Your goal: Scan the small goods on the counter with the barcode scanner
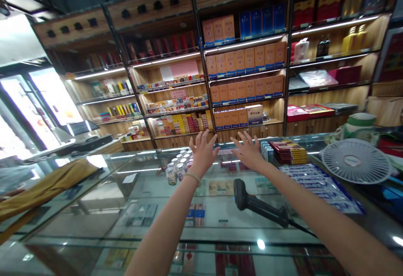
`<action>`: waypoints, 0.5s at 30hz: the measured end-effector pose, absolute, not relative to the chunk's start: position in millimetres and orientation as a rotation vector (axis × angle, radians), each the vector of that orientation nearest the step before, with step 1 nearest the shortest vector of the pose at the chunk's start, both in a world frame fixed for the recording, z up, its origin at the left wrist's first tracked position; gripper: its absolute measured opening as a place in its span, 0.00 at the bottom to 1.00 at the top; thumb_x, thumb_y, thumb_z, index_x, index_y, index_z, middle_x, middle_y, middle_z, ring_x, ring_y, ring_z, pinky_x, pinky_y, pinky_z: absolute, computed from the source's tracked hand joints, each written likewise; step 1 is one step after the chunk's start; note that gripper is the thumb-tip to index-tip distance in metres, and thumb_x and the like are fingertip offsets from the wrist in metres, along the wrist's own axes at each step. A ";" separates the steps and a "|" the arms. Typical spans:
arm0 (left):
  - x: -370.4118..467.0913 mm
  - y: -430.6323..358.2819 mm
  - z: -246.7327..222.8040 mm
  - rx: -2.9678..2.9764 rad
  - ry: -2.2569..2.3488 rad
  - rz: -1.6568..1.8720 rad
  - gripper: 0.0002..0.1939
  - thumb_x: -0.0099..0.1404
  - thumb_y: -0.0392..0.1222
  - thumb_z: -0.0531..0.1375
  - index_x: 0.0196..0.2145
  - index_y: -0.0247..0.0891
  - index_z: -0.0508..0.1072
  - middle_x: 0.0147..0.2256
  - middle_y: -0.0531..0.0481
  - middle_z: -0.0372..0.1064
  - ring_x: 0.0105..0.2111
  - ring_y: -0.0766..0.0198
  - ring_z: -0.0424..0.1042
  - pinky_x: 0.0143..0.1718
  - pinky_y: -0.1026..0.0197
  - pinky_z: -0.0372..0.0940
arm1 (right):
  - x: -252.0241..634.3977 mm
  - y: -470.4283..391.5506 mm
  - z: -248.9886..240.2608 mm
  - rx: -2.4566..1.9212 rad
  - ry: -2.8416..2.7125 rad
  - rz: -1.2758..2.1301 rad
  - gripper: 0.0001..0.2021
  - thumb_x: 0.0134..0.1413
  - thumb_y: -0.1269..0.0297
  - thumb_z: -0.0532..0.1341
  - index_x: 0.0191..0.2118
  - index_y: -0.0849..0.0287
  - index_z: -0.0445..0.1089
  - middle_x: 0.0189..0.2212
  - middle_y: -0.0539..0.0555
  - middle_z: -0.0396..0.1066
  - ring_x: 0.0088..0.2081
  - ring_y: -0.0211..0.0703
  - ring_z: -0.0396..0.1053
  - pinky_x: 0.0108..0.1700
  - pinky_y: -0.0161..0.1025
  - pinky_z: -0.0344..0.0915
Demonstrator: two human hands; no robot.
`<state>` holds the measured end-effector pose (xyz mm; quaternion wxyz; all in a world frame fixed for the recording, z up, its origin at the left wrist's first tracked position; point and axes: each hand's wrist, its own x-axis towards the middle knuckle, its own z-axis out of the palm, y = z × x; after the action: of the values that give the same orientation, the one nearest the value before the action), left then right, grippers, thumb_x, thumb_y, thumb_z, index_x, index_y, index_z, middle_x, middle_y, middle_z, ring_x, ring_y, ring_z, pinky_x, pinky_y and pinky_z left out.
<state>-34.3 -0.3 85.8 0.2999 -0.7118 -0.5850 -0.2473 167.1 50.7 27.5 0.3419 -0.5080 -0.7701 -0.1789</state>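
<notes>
Both hands are wide open and hold nothing. The left hand (pixel 203 150) sits in the middle of the frame with its fingers spread and pointing up, and a thin band goes around its wrist. The right hand (pixel 248 150) is just beside it, a little to the right, with its fingers spread too. The two hands are close but do not touch. Both float above the glass counter (pixel 126 208), which fills the lower half of the frame. The little jars (pixel 178 166) with white lids stand in a bunch on the glass, near the left hand and a bit lower left of it. A black scanner (pixel 258 204) lies on the glass in the lower middle, below the right hand and between the two arms. A stack of red packs (pixel 289 152) sits to the right of the right hand, with small blue boxes (pixel 267 152) in between. A white round fan (pixel 355 160) is at the right side of the frame. A yellow cloth (pixel 44 187) lies at the left side. Shelves (pixel 245 74) full of orange boxes fill the upper middle of the frame, behind the hands.
</notes>
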 end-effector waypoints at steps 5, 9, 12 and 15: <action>-71.9 -6.7 83.3 -1.824 -1.597 -0.674 0.24 0.68 0.52 0.57 0.61 0.52 0.68 0.68 0.44 0.52 0.68 0.47 0.48 0.66 0.34 0.39 | 136.2 48.0 31.0 -1.282 -2.042 -0.419 0.25 0.68 0.49 0.49 0.67 0.46 0.58 0.70 0.58 0.51 0.71 0.55 0.43 0.67 0.67 0.38; -94.7 -5.3 80.7 -1.783 -1.631 -0.700 0.23 0.69 0.52 0.56 0.60 0.52 0.69 0.68 0.43 0.52 0.68 0.46 0.49 0.66 0.34 0.39 | 117.2 49.3 31.4 -1.265 -2.056 -0.423 0.25 0.68 0.49 0.49 0.67 0.45 0.58 0.70 0.58 0.52 0.70 0.55 0.43 0.67 0.66 0.38; -107.8 -2.0 76.1 -1.777 -1.631 -0.719 0.22 0.69 0.52 0.56 0.59 0.51 0.70 0.68 0.43 0.53 0.68 0.46 0.49 0.66 0.34 0.40 | 103.3 50.7 30.3 -1.237 -2.084 -0.428 0.25 0.68 0.49 0.49 0.67 0.45 0.58 0.69 0.58 0.52 0.70 0.55 0.44 0.67 0.66 0.38; -117.6 2.1 66.5 -1.777 -1.620 -0.726 0.20 0.70 0.50 0.55 0.58 0.52 0.71 0.68 0.44 0.53 0.68 0.47 0.49 0.66 0.34 0.39 | 90.5 52.0 28.3 -1.210 -2.109 -0.426 0.25 0.67 0.50 0.50 0.67 0.45 0.58 0.70 0.58 0.52 0.70 0.56 0.44 0.67 0.66 0.38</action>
<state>-117.6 2.1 66.5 0.3100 -0.6726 -0.6132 -0.2748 90.5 52.0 28.3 0.3303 -0.4625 -0.8065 -0.1630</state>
